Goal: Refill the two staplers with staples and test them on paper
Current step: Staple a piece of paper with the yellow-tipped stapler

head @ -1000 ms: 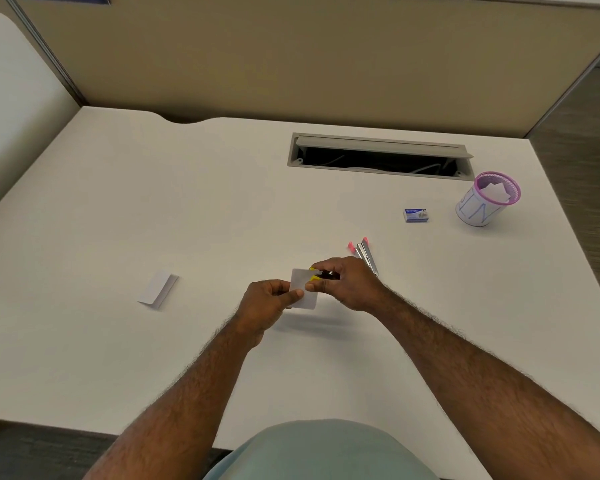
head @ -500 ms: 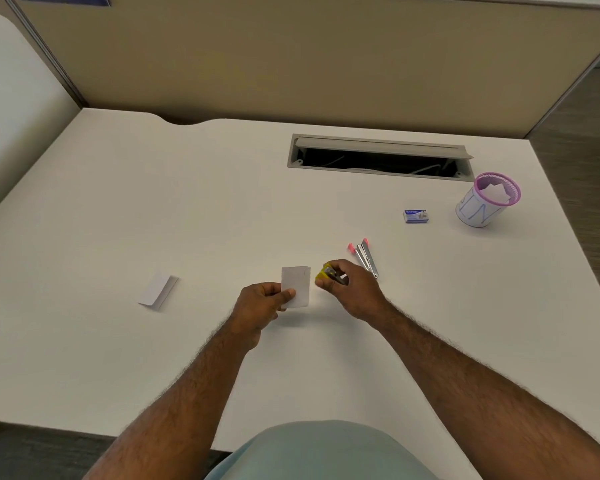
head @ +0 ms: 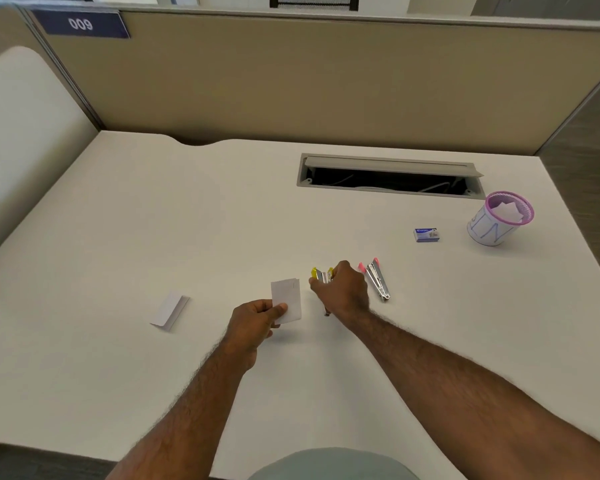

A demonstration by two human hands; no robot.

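Paper slip [head: 286, 301] now clear of yellow stapler [head: 321, 275], pinched in left hand [head: 253, 318]; right hand [head: 340, 289] grip still holds stapler on surface [head: 153, 220]. Test likely done.

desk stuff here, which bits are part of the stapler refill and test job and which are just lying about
Part of the job:
- yellow stapler, gripped by the right hand
- paper slip, pinched by the left hand
- pink stapler, lying on the desk
- staple box
- folded paper, possibly another test piece

Just lying about:
- purple mesh cup with paper inside
- cable tray
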